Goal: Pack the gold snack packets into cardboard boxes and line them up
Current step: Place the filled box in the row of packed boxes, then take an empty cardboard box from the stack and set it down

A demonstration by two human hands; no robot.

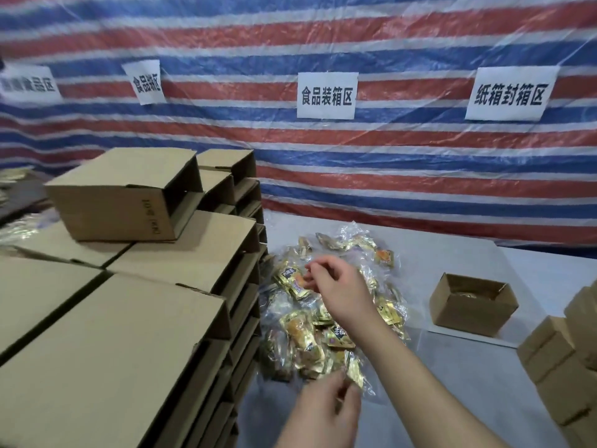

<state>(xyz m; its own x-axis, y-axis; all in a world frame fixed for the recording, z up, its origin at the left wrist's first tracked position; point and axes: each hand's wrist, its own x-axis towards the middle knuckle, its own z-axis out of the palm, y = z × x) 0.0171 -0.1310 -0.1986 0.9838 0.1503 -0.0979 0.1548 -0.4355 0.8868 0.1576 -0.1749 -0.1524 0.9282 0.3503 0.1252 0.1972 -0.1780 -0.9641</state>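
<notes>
Centrally, gold snack packets point(323, 318) are lying heaped on the counter point(452, 367). Right hand point(336, 286) is reaching in, fingers loosely curled; left hand point(326, 412) is pinching a packet's edge. Gathering several flat would be filling the open cardboard box point(473, 303) neatly.

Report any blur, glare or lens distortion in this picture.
Head view: motion blur smears the leftmost wall sign; the clear plastic sheet over the striped wall catches glare; wide-angle bending tilts the right sign; the gold packets glint; lighting is even and soft.
</notes>
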